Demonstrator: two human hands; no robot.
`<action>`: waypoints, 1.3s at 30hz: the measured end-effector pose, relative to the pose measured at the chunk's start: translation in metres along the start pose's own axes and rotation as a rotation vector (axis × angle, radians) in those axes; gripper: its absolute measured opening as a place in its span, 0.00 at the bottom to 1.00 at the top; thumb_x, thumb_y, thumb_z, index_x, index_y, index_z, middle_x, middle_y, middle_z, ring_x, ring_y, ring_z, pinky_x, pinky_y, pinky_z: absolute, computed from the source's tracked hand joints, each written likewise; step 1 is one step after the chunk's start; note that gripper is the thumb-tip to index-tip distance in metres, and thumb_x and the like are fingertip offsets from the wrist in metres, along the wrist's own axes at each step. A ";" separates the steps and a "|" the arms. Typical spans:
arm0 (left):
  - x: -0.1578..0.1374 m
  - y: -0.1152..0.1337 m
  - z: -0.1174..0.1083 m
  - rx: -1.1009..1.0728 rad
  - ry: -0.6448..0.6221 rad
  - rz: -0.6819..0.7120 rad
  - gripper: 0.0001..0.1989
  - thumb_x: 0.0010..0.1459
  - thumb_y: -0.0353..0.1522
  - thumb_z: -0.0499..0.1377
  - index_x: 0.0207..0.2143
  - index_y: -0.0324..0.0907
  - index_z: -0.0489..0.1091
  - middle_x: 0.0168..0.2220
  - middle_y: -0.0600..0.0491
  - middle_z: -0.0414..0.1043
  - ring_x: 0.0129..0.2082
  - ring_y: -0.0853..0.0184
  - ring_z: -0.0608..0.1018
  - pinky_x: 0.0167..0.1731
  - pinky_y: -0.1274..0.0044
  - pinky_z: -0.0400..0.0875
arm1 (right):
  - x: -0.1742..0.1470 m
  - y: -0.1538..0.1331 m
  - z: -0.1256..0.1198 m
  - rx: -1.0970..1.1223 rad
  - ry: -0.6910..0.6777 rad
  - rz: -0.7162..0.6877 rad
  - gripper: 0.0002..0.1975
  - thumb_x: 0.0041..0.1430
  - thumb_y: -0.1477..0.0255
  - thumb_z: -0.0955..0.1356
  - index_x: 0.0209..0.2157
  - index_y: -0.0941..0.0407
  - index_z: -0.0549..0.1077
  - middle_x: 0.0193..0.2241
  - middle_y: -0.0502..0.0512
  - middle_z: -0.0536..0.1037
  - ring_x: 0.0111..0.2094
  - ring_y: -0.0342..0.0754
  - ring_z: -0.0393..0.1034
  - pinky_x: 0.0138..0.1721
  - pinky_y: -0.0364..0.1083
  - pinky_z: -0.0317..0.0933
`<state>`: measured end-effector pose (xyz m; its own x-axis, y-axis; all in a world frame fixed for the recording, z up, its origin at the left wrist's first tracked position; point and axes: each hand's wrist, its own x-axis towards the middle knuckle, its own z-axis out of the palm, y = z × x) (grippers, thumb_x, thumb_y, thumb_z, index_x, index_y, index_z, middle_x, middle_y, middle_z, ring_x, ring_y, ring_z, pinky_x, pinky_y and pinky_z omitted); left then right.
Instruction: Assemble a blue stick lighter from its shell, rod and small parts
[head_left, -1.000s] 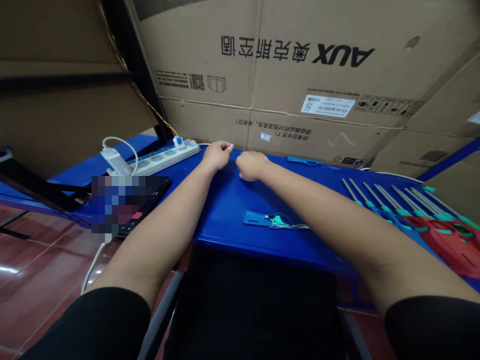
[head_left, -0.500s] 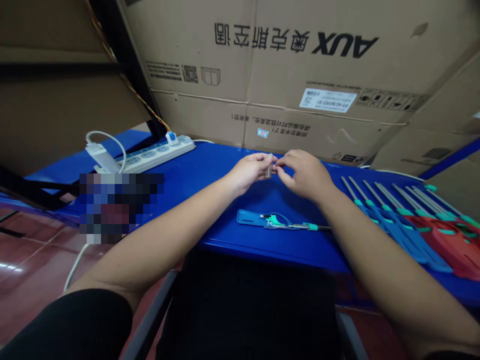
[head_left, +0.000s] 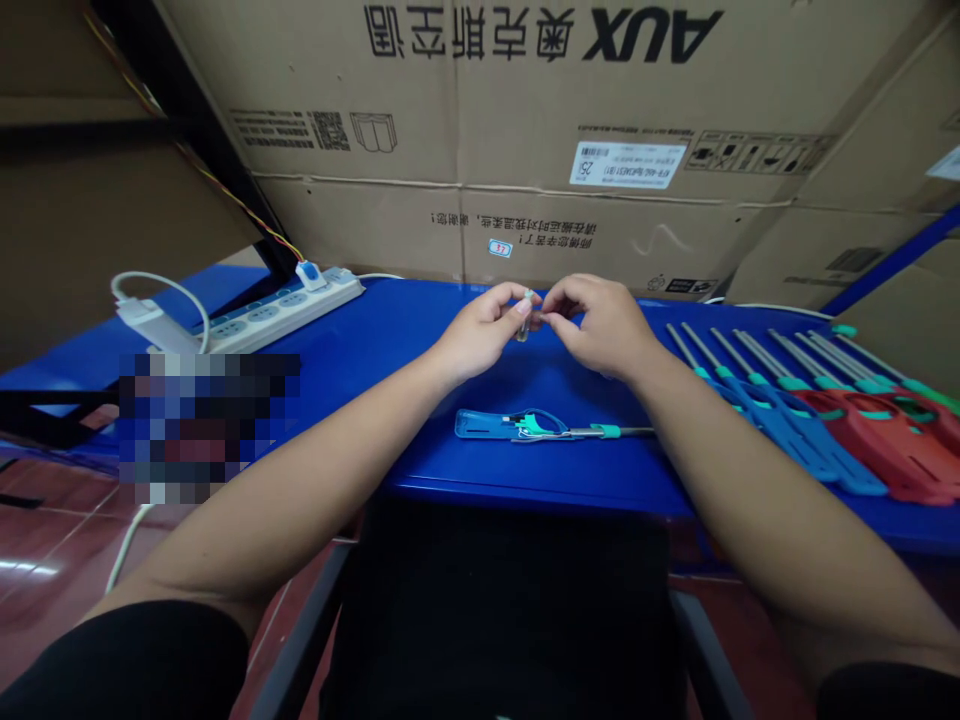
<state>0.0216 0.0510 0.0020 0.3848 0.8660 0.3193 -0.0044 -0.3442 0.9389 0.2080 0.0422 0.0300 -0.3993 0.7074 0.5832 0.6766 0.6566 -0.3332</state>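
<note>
While the tabletop (head_left: 510, 390) carries the open blue handle (head_left: 491, 422), past that handle your right hand (head_left: 600, 325) is narrow, if it holds anything I can't tell; your left hand (head_left: 484, 335) pinches a small clear piece (head_left: 523, 333). You seem to be working on it; next, hold steady.

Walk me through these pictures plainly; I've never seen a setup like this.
There is no machine here: these are a person's own bare hands. Every picture comes from one camera worn on the head, looking forward and down.

The left hand pinches a small clear piece. The right hand's fingertips are close beside it; whether they grip anything is too small to tell.

On the blue table, in front of the person, lies a blue casing with green parts and a metal rod. To the right is a row of blue and red casings with rods; to the left, a power strip. Cardboard stands behind.
</note>
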 end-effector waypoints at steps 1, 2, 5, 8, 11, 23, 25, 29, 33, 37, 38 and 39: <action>0.000 0.001 -0.001 0.015 -0.002 0.013 0.10 0.66 0.38 0.54 0.43 0.42 0.67 0.37 0.51 0.78 0.39 0.68 0.80 0.42 0.76 0.72 | 0.000 -0.001 -0.001 0.020 0.032 0.003 0.05 0.55 0.76 0.67 0.33 0.55 0.76 0.32 0.55 0.77 0.33 0.50 0.71 0.37 0.49 0.66; -0.001 0.003 -0.002 0.044 -0.006 0.031 0.09 0.66 0.37 0.54 0.44 0.42 0.67 0.39 0.50 0.78 0.40 0.68 0.80 0.43 0.76 0.72 | 0.000 -0.001 -0.003 0.037 0.063 0.009 0.07 0.56 0.75 0.67 0.36 0.55 0.77 0.33 0.56 0.77 0.33 0.50 0.71 0.38 0.49 0.66; -0.004 0.005 -0.005 0.228 -0.034 0.118 0.09 0.64 0.34 0.56 0.44 0.40 0.69 0.41 0.48 0.79 0.42 0.67 0.80 0.46 0.74 0.72 | 0.000 -0.001 -0.005 0.084 0.152 0.042 0.09 0.58 0.72 0.67 0.38 0.55 0.79 0.35 0.57 0.79 0.35 0.50 0.73 0.39 0.50 0.67; -0.008 0.007 -0.006 0.425 -0.064 0.206 0.08 0.62 0.32 0.58 0.42 0.39 0.73 0.42 0.49 0.80 0.42 0.66 0.80 0.47 0.73 0.71 | 0.000 0.000 -0.005 0.206 0.176 0.111 0.06 0.56 0.69 0.70 0.33 0.55 0.80 0.33 0.55 0.81 0.33 0.50 0.74 0.36 0.49 0.68; -0.010 0.010 -0.006 0.503 -0.066 0.252 0.09 0.61 0.30 0.58 0.43 0.40 0.75 0.43 0.50 0.80 0.42 0.66 0.80 0.47 0.74 0.71 | 0.000 0.001 -0.004 0.381 0.131 0.167 0.06 0.53 0.69 0.72 0.32 0.55 0.79 0.29 0.53 0.81 0.31 0.49 0.75 0.34 0.48 0.69; -0.010 0.015 -0.008 0.574 0.033 0.307 0.11 0.62 0.32 0.60 0.45 0.42 0.78 0.45 0.50 0.81 0.45 0.62 0.81 0.48 0.73 0.72 | -0.001 -0.004 -0.012 0.349 0.096 0.010 0.06 0.56 0.67 0.71 0.30 0.55 0.78 0.36 0.54 0.80 0.39 0.49 0.75 0.42 0.49 0.67; -0.010 0.015 -0.008 0.586 0.043 0.316 0.12 0.62 0.33 0.60 0.46 0.42 0.78 0.46 0.51 0.81 0.46 0.62 0.81 0.48 0.72 0.72 | 0.000 -0.004 -0.011 0.350 0.096 -0.007 0.07 0.57 0.66 0.70 0.30 0.54 0.77 0.37 0.54 0.80 0.40 0.50 0.74 0.44 0.50 0.67; -0.011 0.017 -0.008 0.613 0.055 0.357 0.11 0.61 0.32 0.61 0.44 0.42 0.79 0.44 0.51 0.82 0.43 0.63 0.81 0.46 0.74 0.72 | 0.000 -0.005 -0.010 0.306 0.093 -0.053 0.06 0.57 0.67 0.70 0.30 0.54 0.77 0.36 0.54 0.79 0.39 0.50 0.73 0.44 0.51 0.66; -0.012 0.018 -0.008 0.666 0.075 0.370 0.10 0.61 0.31 0.60 0.43 0.42 0.79 0.43 0.52 0.82 0.41 0.64 0.81 0.45 0.75 0.72 | -0.002 -0.010 -0.012 0.232 0.102 -0.084 0.04 0.57 0.70 0.69 0.31 0.54 0.76 0.35 0.54 0.78 0.38 0.50 0.72 0.42 0.51 0.65; -0.015 0.018 -0.003 0.736 0.117 0.372 0.11 0.62 0.30 0.57 0.43 0.44 0.79 0.43 0.53 0.82 0.42 0.64 0.81 0.46 0.74 0.72 | -0.002 -0.014 -0.010 0.190 0.118 -0.085 0.03 0.56 0.72 0.68 0.30 0.54 0.75 0.34 0.54 0.77 0.36 0.49 0.71 0.41 0.50 0.64; -0.016 0.018 -0.002 0.752 0.136 0.375 0.12 0.62 0.30 0.57 0.43 0.44 0.79 0.43 0.53 0.82 0.43 0.63 0.81 0.46 0.73 0.72 | -0.002 -0.014 -0.009 0.197 0.129 -0.075 0.03 0.56 0.72 0.68 0.30 0.54 0.75 0.33 0.54 0.76 0.36 0.49 0.70 0.40 0.50 0.64; -0.017 0.019 0.000 0.769 0.157 0.374 0.12 0.62 0.29 0.56 0.43 0.44 0.79 0.43 0.53 0.81 0.43 0.63 0.81 0.47 0.73 0.72 | -0.002 -0.015 -0.008 0.207 0.140 -0.062 0.03 0.56 0.71 0.68 0.29 0.54 0.75 0.33 0.54 0.76 0.36 0.49 0.70 0.39 0.49 0.64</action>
<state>0.0153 0.0299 0.0142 0.3508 0.6679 0.6564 0.5418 -0.7164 0.4395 0.2035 0.0288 0.0392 -0.3369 0.6303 0.6994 0.5070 0.7474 -0.4294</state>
